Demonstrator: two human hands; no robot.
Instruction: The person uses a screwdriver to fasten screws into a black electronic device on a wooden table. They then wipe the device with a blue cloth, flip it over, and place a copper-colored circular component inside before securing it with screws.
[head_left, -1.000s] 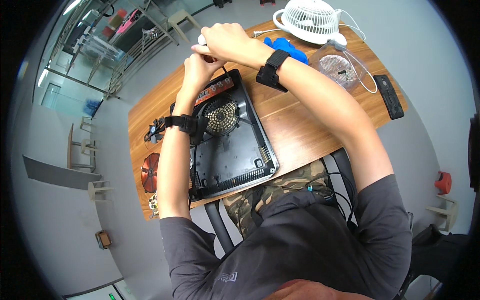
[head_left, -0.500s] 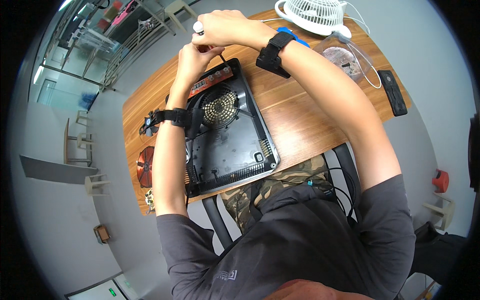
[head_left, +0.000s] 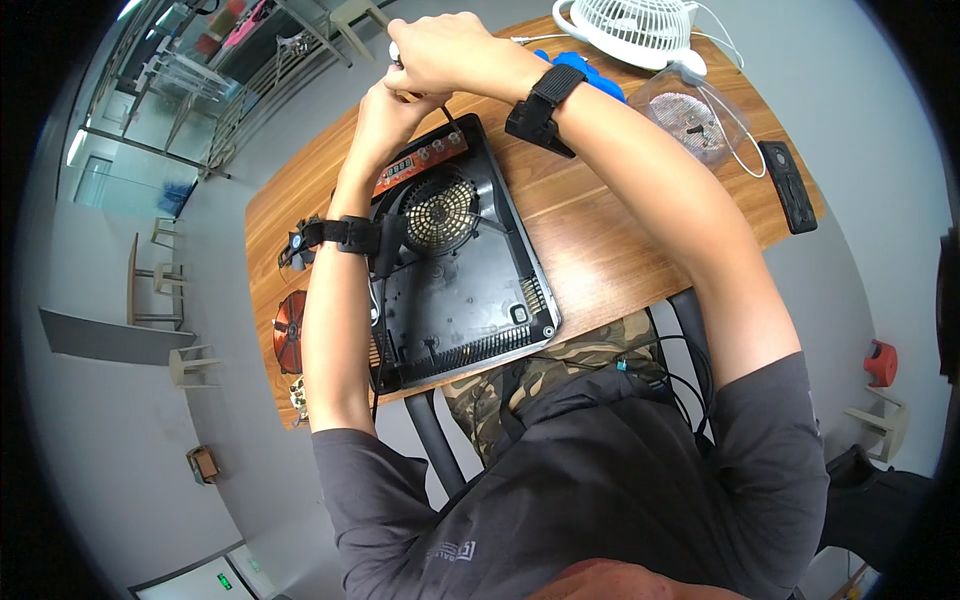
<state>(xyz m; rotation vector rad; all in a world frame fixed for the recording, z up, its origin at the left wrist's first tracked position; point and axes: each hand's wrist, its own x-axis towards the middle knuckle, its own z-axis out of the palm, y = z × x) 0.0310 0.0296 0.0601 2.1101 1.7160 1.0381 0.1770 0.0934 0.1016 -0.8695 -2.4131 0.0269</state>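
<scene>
An opened black appliance housing, like the lower shell of an induction cooker (head_left: 455,300), lies on the wooden table in front of me. A round fan grille (head_left: 440,210) shows in its floor, and an orange circuit board (head_left: 425,160) crosses its far end. Above the far left corner, my right hand (head_left: 440,50) is closed around a white-ended object (head_left: 394,52) whose remainder the fingers hide. Directly below it, my left hand (head_left: 392,115) has its fingers closed, thumb toward the right hand; what they pinch is hidden.
A white fan (head_left: 630,35) stands at the far right, beside a blue object (head_left: 585,75) and a clear bag (head_left: 690,125) with a round mesh piece. A black bar-shaped part (head_left: 788,187) lies at the right edge. A copper coil (head_left: 290,332) sits left of my left forearm.
My right hand has shifted slightly left and turned, so less of the white end shows. The left hand stays beneath it, and the housing has hardly moved.
</scene>
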